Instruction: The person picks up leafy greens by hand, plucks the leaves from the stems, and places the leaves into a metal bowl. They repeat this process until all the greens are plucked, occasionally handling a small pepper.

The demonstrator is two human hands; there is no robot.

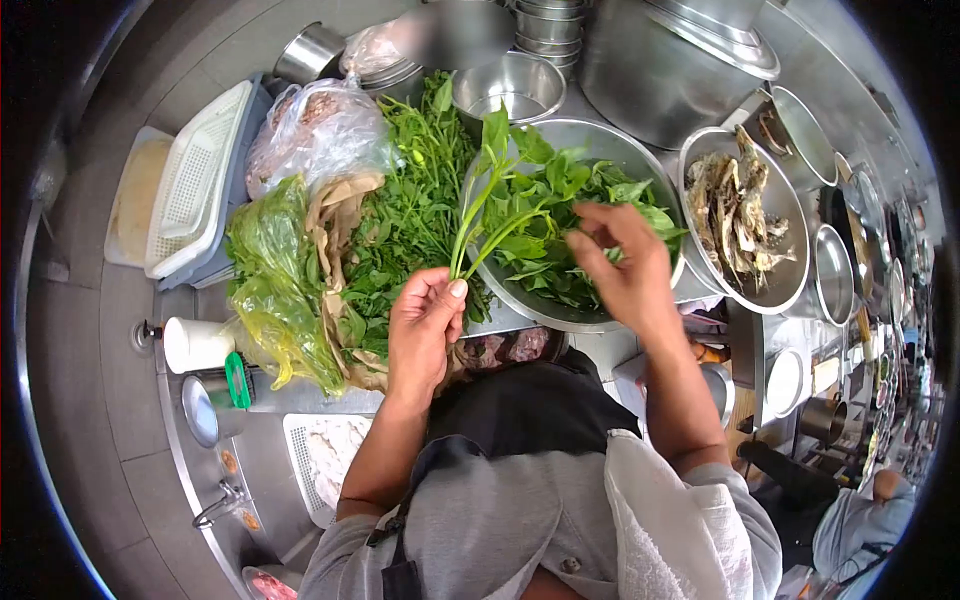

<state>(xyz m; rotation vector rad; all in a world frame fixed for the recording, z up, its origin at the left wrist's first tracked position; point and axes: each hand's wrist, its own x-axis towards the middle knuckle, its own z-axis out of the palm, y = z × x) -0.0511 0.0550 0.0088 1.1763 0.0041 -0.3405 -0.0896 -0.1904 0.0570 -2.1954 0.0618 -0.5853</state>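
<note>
My left hand [424, 325] is closed on the lower ends of a few green stems [487, 225], pinched between thumb and fingers. Their leafy tops stand up over the left rim of a large steel bowl [672, 165]. Loose green leaves [560, 180] fill that bowl. Above its right side hovers my right hand [630, 265], fingers bent and thumb apart from them, with nothing visible between. Left of the bowl lies a big heap of uncut leafy greens [410, 190], partly on brown paper [335, 215].
A bowl of dried fish [735, 210] stands to the right, near a large steel pot [650, 70]. Plastic bags [320, 130] and a white basket [200, 180] are at left. A small steel bowl [510, 88] sits behind. Another person [865, 530] is at lower right.
</note>
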